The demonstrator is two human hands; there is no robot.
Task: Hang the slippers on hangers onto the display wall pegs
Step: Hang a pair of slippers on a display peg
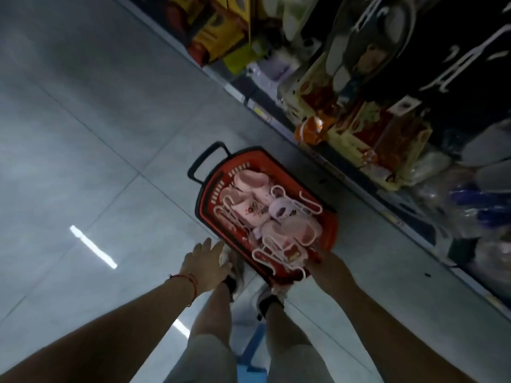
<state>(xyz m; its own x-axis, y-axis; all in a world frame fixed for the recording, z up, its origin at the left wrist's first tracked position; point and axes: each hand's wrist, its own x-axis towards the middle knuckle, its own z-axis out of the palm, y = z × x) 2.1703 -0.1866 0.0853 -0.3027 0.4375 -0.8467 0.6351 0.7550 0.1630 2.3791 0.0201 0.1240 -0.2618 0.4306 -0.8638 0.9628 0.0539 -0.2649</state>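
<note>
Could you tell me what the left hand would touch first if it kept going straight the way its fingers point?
Probably the near rim of the red basket. The left hand, fingers straight, points up and rightward toward it, though depth is unclear and it may pass above.

head view, tilted, looking steeply down at floor, close above basket

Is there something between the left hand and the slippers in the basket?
Nothing visible. The left hand hangs open just outside the near corner of the red basket, and the slippers lie uncovered on top. Only white hangers lie tangled among them.
</note>
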